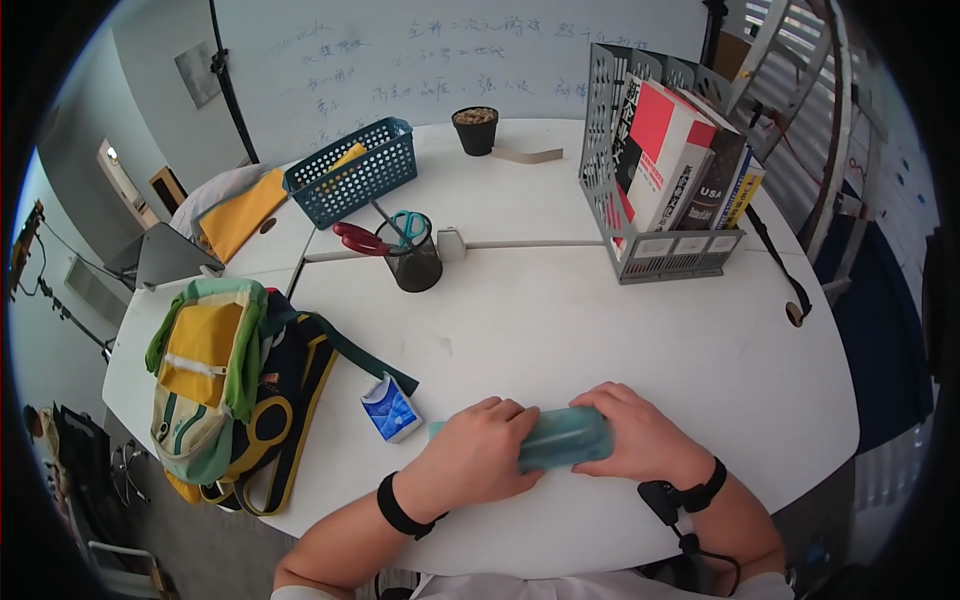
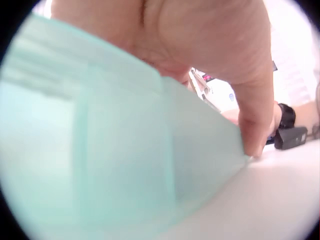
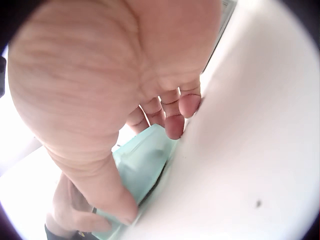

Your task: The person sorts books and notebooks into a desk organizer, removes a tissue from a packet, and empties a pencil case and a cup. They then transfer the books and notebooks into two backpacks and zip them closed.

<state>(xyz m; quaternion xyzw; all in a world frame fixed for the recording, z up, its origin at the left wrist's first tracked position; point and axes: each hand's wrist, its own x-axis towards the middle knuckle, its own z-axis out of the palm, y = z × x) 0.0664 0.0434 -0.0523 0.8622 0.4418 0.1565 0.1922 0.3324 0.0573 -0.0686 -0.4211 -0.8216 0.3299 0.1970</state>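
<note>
A translucent teal case [image 1: 563,438] lies on the white table near its front edge, held by both hands. The left hand [image 1: 476,450] grips it from above near its left part, fingers bent over the far side. At its right end the right hand [image 1: 640,436] holds it between thumb and fingers. In the left wrist view the case [image 2: 125,135] fills the lower left, under the left hand [image 2: 210,45]. In the right wrist view the right hand's thumb and fingertips [image 3: 175,127] meet the sides of the case [image 3: 142,160]. The case's contents cannot be made out.
Left of the hands are a blue-and-white packet [image 1: 391,408] and a colourful backpack [image 1: 215,370] with a strap. Behind stand a mesh pen cup [image 1: 416,268], a blue basket [image 1: 365,178], a small pot [image 1: 475,132] and a grey rack [image 1: 675,262] of books.
</note>
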